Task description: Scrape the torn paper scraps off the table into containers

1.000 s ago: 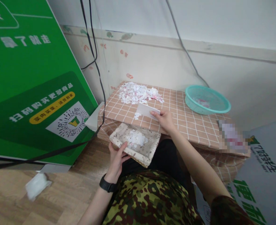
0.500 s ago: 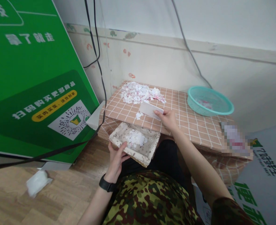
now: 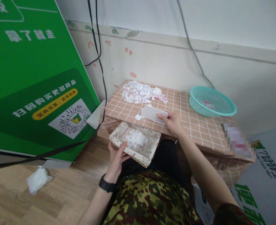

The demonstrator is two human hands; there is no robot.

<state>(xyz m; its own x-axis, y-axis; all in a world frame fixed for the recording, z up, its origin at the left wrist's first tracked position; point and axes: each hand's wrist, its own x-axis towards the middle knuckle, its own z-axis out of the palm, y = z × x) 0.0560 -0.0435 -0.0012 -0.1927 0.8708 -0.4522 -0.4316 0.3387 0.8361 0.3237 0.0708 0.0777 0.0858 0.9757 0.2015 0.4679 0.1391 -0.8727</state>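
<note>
Left hand (image 3: 115, 159): fingers gripping the near-left corner of a lined basket (image 3: 133, 153), thumb over the rim, the other fingers around the outside and underneath; a corner hold like this probably steadies the basket while one hand bears it.
Basket: held just in front of the tabletop (image 3: 177, 97), lower than its front edge and left of that edge's middle; it sits there, I judge, to be close under the tabletop. Whether it touches the cloth or a leg, I cannot tell.
Basket scraps (image 3: 136, 138): a small white pile on the lining, kept in by the raised walls.
Right hand (image 3: 173, 122): fingers pinching the right end of a white card (image 3: 152, 114), thumb on top, which likely leaves the far end free.
Card: near the front edge, slanted; flat or slightly raised, I cannot tell.
Loose scraps (image 3: 138, 117): just beside the card's left end.
Heap (image 3: 140, 92): white and pink paper bits toward the back-left corner, well apart from the colander.
Colander (image 3: 199, 108): turquoise, near the back edge at the right, with pinkish bits inside.
Front-right corner: a blurred item (image 3: 237, 140), unreadable.
</note>
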